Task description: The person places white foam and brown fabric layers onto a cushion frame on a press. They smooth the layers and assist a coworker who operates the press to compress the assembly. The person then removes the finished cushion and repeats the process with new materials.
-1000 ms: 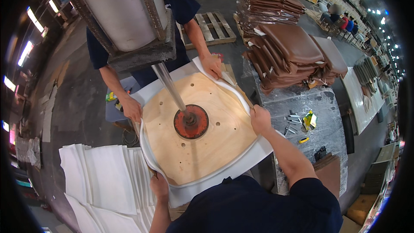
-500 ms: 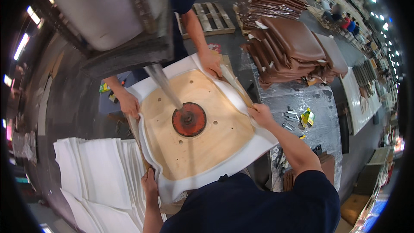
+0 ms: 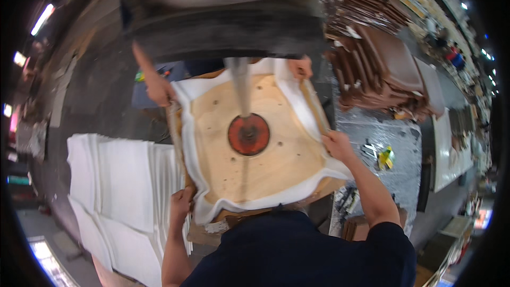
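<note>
A pale wooden board point(image 3: 212, 165) with several holes lies in front of me, bordered by soft white padding point(image 3: 276, 202). The edge of a tan sheet point(image 3: 330, 187) shows outside the padding. A round red disc point(image 3: 248, 134) rests on the board's middle, under a blurred metal rod point(image 3: 240, 82). My left hand point(image 3: 182, 202) is closed on the sheet's edge at the near left corner. On the right side my right hand point(image 3: 337, 145) is closed on the same edge. Across from me, a co-worker's hands point(image 3: 159, 89) hold the two far corners.
A dark press frame point(image 3: 228, 32) hangs over the board's far side. White padding sheets point(image 3: 114, 180) are stacked at left. Stacked brown covers point(image 3: 372, 69) and a plastic-wrapped table point(image 3: 404, 180), bearing a yellow packet point(image 3: 386, 158) and small tools, stand at right.
The whole view has swung round, so rod and board now look straighter and the press frame hides more of the co-worker. More tan edge shows along the near side. Both my hands keep their hold.
</note>
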Motion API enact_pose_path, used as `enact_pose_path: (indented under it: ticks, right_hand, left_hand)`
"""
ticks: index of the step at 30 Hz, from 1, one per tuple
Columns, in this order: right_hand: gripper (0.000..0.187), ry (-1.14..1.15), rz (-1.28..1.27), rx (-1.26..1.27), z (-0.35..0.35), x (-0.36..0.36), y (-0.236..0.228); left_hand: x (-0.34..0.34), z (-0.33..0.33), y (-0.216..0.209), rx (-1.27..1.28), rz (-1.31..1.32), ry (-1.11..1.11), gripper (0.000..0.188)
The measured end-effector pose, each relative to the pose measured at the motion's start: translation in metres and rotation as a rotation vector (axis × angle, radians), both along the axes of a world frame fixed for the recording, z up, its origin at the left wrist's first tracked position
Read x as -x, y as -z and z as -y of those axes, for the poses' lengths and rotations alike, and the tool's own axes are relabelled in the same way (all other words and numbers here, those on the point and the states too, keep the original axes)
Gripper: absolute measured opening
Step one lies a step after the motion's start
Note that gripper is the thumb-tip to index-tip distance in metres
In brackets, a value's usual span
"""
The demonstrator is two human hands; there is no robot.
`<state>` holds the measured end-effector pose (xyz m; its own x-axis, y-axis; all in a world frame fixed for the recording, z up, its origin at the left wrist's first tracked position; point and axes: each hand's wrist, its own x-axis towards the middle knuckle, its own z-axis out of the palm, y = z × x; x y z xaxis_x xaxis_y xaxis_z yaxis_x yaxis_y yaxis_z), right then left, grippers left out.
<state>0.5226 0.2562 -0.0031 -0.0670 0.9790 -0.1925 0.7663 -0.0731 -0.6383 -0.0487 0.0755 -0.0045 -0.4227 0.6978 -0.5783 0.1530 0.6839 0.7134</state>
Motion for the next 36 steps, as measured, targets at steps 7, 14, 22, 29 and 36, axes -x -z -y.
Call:
enact_pose_path:
  ticks: [7, 14, 22, 29, 36]
  right_hand:
    - [0.011, -0.169, 0.176, -0.236, -0.009, -0.005, -0.037]
    - [0.028, -0.91, 0.517, -0.129, -0.035, 0.036, -0.04]
    - [0.028, -1.087, 0.783, -0.16, -0.044, 0.016, -0.049]
    - [0.023, -1.0, 0.662, -0.136, -0.049, 0.003, -0.046]
    - [0.018, -1.12, 0.546, -0.222, -0.053, 0.008, -0.046]
  left_hand:
    - [0.023, -0.041, -0.067, -0.351, -0.163, 0.13, 0.018]
    - [-0.195, -0.109, -0.042, -0.315, 0.175, 0.941, 0.04]
    - [-0.376, -0.145, -0.018, -0.241, 0.063, 1.331, 0.057]
    - [-0.394, -0.09, -0.004, -0.651, -0.003, 1.375, 0.036]
    - [-0.38, -0.126, 0.004, -0.147, 0.517, 0.781, 0.038]
